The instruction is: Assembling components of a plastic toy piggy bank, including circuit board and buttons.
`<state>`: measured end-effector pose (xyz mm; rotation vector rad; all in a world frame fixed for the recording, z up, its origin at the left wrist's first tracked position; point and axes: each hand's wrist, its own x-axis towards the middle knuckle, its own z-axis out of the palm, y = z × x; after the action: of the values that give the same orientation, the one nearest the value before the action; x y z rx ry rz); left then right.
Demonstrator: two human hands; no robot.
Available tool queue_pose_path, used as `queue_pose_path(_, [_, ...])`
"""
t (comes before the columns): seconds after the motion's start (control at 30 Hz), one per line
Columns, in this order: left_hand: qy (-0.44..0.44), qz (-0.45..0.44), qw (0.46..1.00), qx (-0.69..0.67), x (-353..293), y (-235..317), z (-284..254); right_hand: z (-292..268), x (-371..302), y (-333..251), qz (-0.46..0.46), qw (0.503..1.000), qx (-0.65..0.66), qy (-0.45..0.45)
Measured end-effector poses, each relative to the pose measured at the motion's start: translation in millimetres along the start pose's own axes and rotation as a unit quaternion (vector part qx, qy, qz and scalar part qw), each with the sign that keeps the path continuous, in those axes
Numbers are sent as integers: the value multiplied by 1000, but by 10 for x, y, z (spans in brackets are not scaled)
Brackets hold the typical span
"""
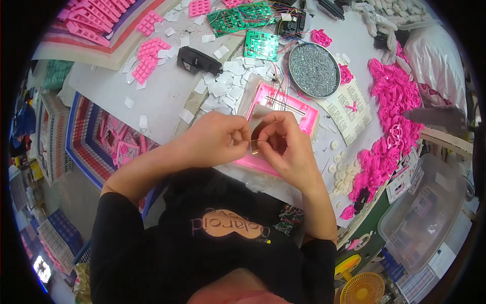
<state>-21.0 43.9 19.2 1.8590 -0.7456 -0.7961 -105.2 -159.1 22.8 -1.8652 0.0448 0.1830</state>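
Handling a thin piece (254, 147) above the pink housing (260, 164) on the tabletop (109, 96). Right hand (284, 144): grip pinching it. Left hand (218, 136): grip closed, contents unclear. Likely best: steady wrists, light fingertip pressure, no bending.
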Motion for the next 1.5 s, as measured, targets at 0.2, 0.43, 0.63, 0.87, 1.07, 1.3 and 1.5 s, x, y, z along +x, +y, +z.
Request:
queue_pose_path(0.2, [-18, 23, 999, -31, -16, -4, 19, 14, -6, -12, -5, 1000, -8, 9])
queue_pose_path(0.43, [20, -37, 964, -264, -71, -122, 282, 276, -257, -18, -39, 989, -30, 141])
queue_pose_path(0.63, [103, 123, 987, 25, -90, -14, 382, 326, -365, 7, 8, 983, 65, 172])
queue_pose_path(0.87, [-30, -86, 986, -139, 47, -133, 172, 367, -376, 117, -173, 958, -126, 192])
queue_pose_path(1.07, [-135, -131, 951, -244, 111, 41, -7, 357, -362, 241, -203, 948, -151, 191])
queue_pose_path(1.3, [-98, -69, 955, -271, 66, -105, 130, 366, -406, 225, -117, 974, -24, 192])
queue_pose_path(1.5, [-80, -42, 983, -162, -9, 39, 90, 357, -412, 203, -158, 962, -111, 192])
